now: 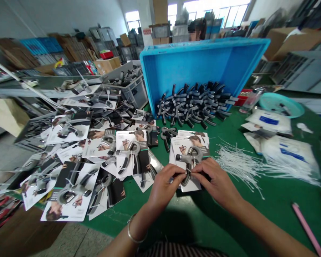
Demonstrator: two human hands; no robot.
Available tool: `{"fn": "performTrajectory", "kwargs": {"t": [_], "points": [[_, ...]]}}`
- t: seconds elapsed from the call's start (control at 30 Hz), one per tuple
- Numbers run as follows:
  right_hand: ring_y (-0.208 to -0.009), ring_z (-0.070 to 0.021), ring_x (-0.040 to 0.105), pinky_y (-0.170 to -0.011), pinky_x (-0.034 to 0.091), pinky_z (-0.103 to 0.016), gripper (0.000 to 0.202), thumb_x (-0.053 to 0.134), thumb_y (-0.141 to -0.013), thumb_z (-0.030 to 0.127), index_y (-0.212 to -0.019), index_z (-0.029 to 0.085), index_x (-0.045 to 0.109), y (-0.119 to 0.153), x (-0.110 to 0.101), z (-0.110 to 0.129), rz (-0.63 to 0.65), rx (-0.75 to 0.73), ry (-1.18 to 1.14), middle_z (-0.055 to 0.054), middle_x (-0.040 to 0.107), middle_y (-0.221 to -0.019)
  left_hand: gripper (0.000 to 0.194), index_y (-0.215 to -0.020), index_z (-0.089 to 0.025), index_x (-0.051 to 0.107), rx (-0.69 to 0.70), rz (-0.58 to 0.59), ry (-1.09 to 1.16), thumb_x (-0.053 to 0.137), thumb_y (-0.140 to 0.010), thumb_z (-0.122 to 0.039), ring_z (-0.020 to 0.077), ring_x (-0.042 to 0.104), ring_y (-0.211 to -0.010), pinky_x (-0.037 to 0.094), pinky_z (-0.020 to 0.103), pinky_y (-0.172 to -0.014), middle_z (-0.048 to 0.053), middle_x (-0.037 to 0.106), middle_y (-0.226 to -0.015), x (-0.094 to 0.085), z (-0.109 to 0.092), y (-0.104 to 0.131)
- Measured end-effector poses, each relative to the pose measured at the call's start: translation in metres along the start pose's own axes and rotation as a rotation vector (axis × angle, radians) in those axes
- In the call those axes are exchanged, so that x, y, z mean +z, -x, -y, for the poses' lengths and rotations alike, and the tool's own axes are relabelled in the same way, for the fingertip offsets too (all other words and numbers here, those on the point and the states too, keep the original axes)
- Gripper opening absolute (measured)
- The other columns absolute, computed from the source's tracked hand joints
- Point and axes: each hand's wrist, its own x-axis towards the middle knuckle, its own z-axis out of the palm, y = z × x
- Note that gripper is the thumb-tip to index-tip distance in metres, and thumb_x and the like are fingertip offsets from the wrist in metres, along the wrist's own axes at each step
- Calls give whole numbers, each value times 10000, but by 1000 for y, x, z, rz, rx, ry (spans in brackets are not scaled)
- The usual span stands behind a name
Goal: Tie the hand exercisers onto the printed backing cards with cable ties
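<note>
A grey and black hand grip tool (195, 154) lies on a printed card (179, 146) at the middle of the table, on top of a few more cards. My left hand (166, 184) and my right hand (216, 178) meet over the lower part of the tool. Both hands are closed, thumb against finger, pinching a thin white cable tie at the tool's handle. Most of the tie is hidden by the fingertips. To the right of my right hand lies a loose heap of white cable ties (239, 164).
A blue crate (203, 64) tipped on its side holds many grip tools (195, 103). Carded tools (72, 189) are piled at the left. Plastic bags (289, 153), a turquoise plate (296, 107) and a pink stick (307, 228) are at the right. A person (199, 30) is behind the crate.
</note>
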Motion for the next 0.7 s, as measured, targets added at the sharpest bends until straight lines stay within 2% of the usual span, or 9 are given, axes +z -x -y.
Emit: {"fn": "performTrajectory", "kwargs": {"t": [0.27,0.57,0.7], "points": [[-832,-235,487,-774,364,-380,135,532,-969,220,-881,185,628,7,-10,-4,99,-63,227,-62,633,-841,60,-894,-188,708,-99,-1,99,650,-877,-191,140,601,-808,457,237,-727,21,658,-880,6,-4,-2],[-829,-238,500,-763,355,-375,199,501,-981,249,-859,188,646,-1,-7,8,106,-128,286,-84,641,-837,69,-898,-192,708,-47,9,99,646,-874,-174,161,604,-848,468,261,-751,36,646,-899,9,-4,0],[-828,-246,499,-759,358,-378,202,500,-977,239,-850,181,647,-1,-8,8,111,-109,331,-89,639,-831,71,-897,-187,706,-85,-12,131,636,-884,-195,161,610,-842,469,264,-753,33,655,-892,7,-2,0]]}}
